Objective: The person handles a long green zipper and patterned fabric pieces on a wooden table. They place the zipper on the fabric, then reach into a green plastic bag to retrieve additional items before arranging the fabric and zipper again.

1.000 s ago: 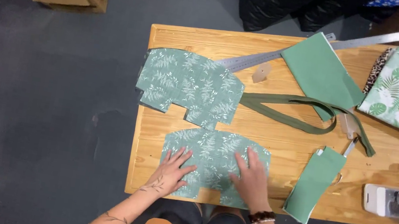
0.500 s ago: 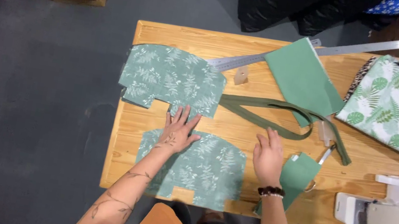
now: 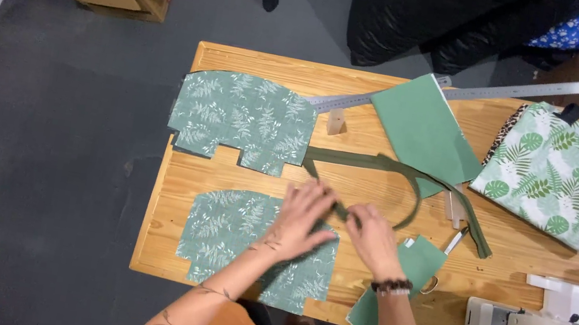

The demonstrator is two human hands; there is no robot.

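Strap (image 3: 383, 164), the long dark green one, lay in a loop on the wooden table (image 3: 240, 178), and one end of it was between my two hands. It looked soft, thin and light, so I guessed it would bend and flop, and the best spot to pinch it was right at that end. My left hand (image 3: 304, 216) lay flat with fingers spread, pinching the strap end. My right hand (image 3: 371, 235) was curled on the same end, just beside the left. Both wrists were low, arms reaching forward. Under my left hand was a leafy green cloth piece (image 3: 230, 235). Beside my right wrist lay a plain green cloth (image 3: 417, 266).
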